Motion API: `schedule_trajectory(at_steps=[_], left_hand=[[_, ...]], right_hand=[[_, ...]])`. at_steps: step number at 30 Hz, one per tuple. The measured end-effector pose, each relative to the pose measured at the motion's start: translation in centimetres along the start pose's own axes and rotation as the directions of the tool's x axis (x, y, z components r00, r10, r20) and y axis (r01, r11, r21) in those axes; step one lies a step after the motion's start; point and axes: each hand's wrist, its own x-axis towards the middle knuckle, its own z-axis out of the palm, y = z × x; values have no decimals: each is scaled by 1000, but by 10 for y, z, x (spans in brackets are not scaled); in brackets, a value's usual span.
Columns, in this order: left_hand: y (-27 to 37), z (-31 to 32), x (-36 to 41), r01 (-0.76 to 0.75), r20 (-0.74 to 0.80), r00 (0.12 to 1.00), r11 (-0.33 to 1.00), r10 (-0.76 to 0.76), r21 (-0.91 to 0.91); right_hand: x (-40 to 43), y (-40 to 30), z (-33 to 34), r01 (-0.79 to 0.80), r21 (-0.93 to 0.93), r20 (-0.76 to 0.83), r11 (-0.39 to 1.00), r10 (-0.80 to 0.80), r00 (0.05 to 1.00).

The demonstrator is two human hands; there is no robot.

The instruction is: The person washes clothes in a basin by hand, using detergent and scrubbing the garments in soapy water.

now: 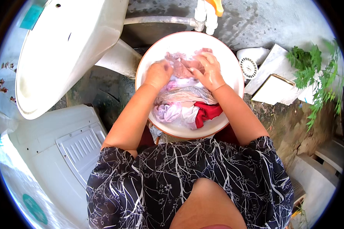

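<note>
A round white basin with an orange rim (235, 65) holds soapy water and several wet cloths. My left hand (160, 73) is curled at the left side of a dusty-pink cloth (181, 66), its fingertips partly hidden. My right hand (210, 70) lies over the same cloth's right side, fingers spread, the thumb against the fabric. Nearer to me, a crumpled beige-grey cloth (186, 94) stretches across the basin. Below it lie a pale lilac cloth (167, 112), a whitish cloth (189, 114) and a red cloth (207, 111).
A white washbasin (71, 51) on a pedestal (117, 60) stands at left, above a pale ribbed panel (80, 146). Behind the basin are a plastic pipe (160, 20) and a tap with an orange handle (216, 7). Right are a round drain grate (248, 68), tile pieces (265, 70) and a leafy plant (315, 74).
</note>
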Motion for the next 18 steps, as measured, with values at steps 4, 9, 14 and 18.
schedule_trajectory(at_steps=[4,9,14,18], left_hand=[[0,21,10,-252,-217,938,961,271,111],[-3,40,27,-44,37,999,944,34,326],[-6,37,46,163,203,964,985,-172,61],[-23,40,55,388,363,916,150,-171,-909]], right_hand=[[14,-14,10,-304,-365,254,880,408,877],[19,9,34,-402,-393,394,827,547,739],[39,31,42,-619,-165,392,768,627,673],[47,-59,15,-784,529,562,324,558,610]])
